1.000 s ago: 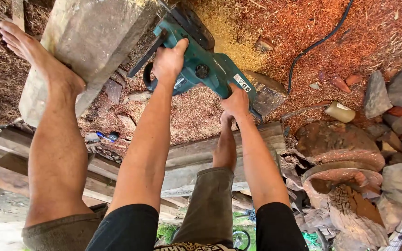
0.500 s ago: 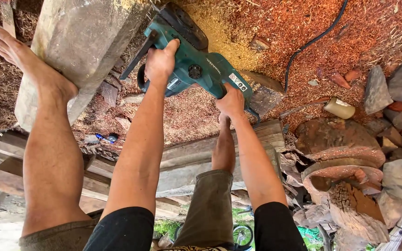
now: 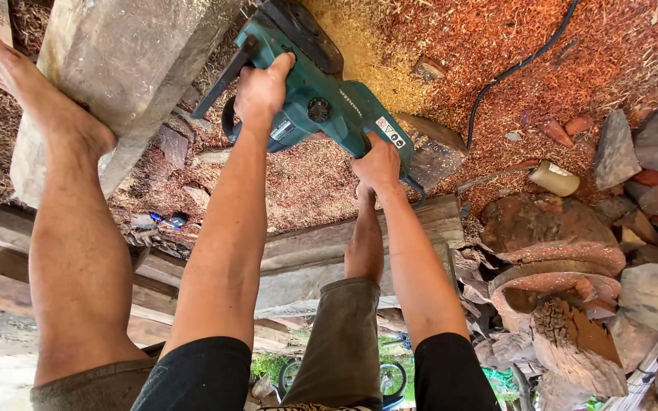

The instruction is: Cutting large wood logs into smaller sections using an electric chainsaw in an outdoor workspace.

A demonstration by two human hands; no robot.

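While the green chainsaw (image 3: 321,95) lies slantwise, its long axis running from the lower right up to the top edge beside the grey beam (image 3: 127,72), sawdust ground lies open to its right. With both arms outstretched, the left hand (image 3: 262,90) wraps its front handle and the right hand (image 3: 377,164) clasps its rear grip.

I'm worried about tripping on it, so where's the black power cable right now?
In the head view, the black cable curves across the red sawdust at upper right, right of the teal electric saw and above the cream cylinder.

Bright even daylight, sharp, wide-angle edge distortion
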